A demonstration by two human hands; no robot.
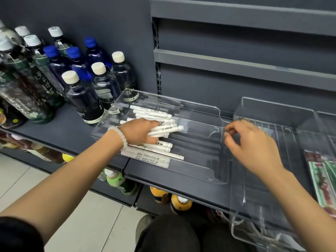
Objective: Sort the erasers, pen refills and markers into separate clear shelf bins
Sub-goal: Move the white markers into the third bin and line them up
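Several white markers (160, 113) lie in a heap in the left part of a wide clear bin (200, 142) on the grey shelf. My left hand (140, 130), with a white bead bracelet at the wrist, reaches into that bin and grips a bundle of markers (171, 128). More markers (154, 157) lie at the bin's front, under my wrist. My right hand (252, 142) hovers at the wall between this bin and the clear bin (272, 113) to its right, fingers loosely curled with nothing in them. No erasers or pen refills can be made out.
Dark drink bottles (80, 95) with white and blue caps stand on the shelf left of the bin. Red and green packets (325, 177) lie in a bin at the far right. Bottles (180, 202) fill the lower shelf. Grey shelf rails run above.
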